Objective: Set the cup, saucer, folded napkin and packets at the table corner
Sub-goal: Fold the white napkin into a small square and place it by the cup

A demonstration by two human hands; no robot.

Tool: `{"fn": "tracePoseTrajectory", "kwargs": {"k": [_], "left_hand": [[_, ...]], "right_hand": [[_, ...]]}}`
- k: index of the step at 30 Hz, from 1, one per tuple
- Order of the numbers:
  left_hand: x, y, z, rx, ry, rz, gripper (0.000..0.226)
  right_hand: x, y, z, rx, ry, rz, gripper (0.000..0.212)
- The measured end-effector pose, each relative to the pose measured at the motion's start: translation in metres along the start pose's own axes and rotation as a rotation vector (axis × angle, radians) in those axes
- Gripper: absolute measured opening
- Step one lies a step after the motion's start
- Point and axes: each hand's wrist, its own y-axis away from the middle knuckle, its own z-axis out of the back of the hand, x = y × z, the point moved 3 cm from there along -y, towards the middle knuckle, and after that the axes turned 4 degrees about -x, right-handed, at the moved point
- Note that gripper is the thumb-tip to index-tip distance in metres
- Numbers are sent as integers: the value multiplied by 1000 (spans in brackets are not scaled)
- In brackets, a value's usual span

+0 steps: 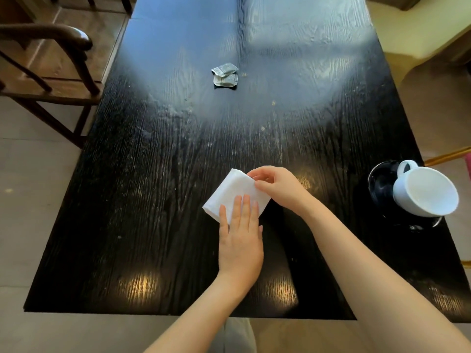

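A white folded napkin (233, 191) lies on the dark wooden table (153, 200), near its front middle. My left hand (240, 238) rests flat on the napkin's near corner, fingers together. My right hand (276, 186) pinches the napkin's right edge between thumb and fingers. A white cup (428, 192) lies tipped on a dark glossy saucer (381, 187) at the table's right edge. Two grey packets (225, 75) lie overlapping far back on the table's middle.
A dark wooden armchair (51, 62) stands off the table's left side. A pale cushioned seat (413, 34) is at the back right. A thin golden chair leg (448, 156) pokes out beyond the cup.
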Motion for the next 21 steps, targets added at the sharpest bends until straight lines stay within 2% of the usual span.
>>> {"fn": "tracePoseTrajectory", "kwargs": {"k": [3, 8, 10, 13, 15, 17, 21], "left_hand": [[6, 5, -1, 47, 0, -23, 50], [25, 2, 13, -142, 157, -33, 44], [35, -15, 16, -161, 101, 8, 47], [49, -35, 7, -61, -57, 52, 52], [54, -36, -5, -15, -85, 34, 57], [56, -34, -11, -12, -54, 40, 56], [55, -34, -13, 18, -19, 64, 56]], "right_hand": [[-9, 7, -7, -56, 75, 112, 27], [-23, 17, -28, -185, 112, 222, 25], [-25, 21, -35, -274, 183, 245, 27], [-25, 30, -47, -391, 345, 290, 38], [-24, 36, -56, -376, 477, 307, 47], [-29, 39, -65, -286, 602, 266, 58], [-42, 38, -71, -263, 735, 214, 59]]}}
